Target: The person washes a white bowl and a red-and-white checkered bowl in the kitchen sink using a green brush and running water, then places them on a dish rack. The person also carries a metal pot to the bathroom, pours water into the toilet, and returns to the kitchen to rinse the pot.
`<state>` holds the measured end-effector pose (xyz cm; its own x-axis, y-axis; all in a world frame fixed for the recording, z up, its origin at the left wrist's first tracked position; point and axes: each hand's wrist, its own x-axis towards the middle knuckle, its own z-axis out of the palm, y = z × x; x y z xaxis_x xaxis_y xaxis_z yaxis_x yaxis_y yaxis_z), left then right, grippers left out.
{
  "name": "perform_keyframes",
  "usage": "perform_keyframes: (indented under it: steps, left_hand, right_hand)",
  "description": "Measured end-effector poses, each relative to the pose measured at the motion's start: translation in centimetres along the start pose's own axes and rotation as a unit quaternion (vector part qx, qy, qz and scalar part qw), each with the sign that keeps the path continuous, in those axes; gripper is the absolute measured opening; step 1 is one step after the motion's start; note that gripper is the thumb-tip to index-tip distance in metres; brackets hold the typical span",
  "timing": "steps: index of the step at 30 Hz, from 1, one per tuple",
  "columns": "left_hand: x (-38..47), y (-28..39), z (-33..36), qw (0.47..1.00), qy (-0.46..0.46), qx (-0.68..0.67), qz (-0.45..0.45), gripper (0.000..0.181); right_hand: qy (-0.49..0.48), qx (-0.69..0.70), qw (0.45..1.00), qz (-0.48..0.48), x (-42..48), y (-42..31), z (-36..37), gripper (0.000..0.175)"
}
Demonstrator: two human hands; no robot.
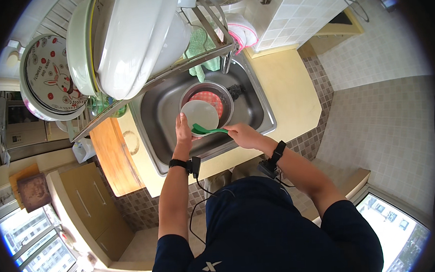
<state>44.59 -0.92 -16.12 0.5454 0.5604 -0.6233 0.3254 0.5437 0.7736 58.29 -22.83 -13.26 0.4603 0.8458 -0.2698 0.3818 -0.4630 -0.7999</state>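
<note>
My left hand (183,129) grips the left rim of a white bowl (203,114), tilted over the sink with its inside facing up. In my right hand (243,134) is the handle of a green plastic utensil (211,131), perhaps a spoon or a brush. Its head lies at the bowl's near inner edge. Behind and partly under the bowl is a round metal basin (227,94), standing in the stainless steel sink (159,106). A red-and-white checked item (213,99) lies in the basin, partly hidden by the bowl.
A metal dish rack (172,71) with large white bowls (133,36) overhangs the sink's far left. Green rubber gloves (202,47) hang by the faucet (226,62). A dark scouring pad (234,91) lies beside the basin. The yellow countertop (289,86) continues right; a wooden board (114,157) sits left.
</note>
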Motion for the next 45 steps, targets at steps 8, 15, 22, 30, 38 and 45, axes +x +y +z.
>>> perform_keyframes:
  steps: [8, 15, 22, 30, 38, 45]
  left_hand:
    - [0.3, 1.0, 0.5, 0.991, -0.079, -0.061, -0.093, 0.075]
    - [-0.2, 2.0, -1.4, 0.992, -0.069, 0.096, -0.035, 0.08]
    - [0.8, 1.9, -1.6, 0.976, -0.091, -0.081, -0.182, 0.086]
    - [3.8, 0.8, -2.7, 0.963, -0.029, -0.124, -0.236, 0.084]
    - [2.6, -1.8, -0.6, 0.997, 0.008, -0.068, 0.019, 0.066]
    - [4.0, -2.3, -1.8, 0.997, 0.004, 0.023, 0.07, 0.066]
  right_hand:
    - [0.001, 0.262, 0.955, 0.14, 0.3, -2.5, 1.7, 0.041]
    - [-0.023, -0.148, 0.989, -0.016, -1.1, -0.8, -2.0, 0.043]
    - [0.063, -0.164, 0.984, -0.002, 1.2, -3.1, -1.4, 0.034]
    - [0.016, -0.288, 0.957, -0.012, 3.7, -4.3, -4.8, 0.035]
    - [-0.135, 0.413, 0.846, 0.309, 2.1, -3.8, -0.9, 0.03]
    - [-0.021, -0.005, 0.997, 0.079, -0.8, -3.0, -0.2, 0.036]
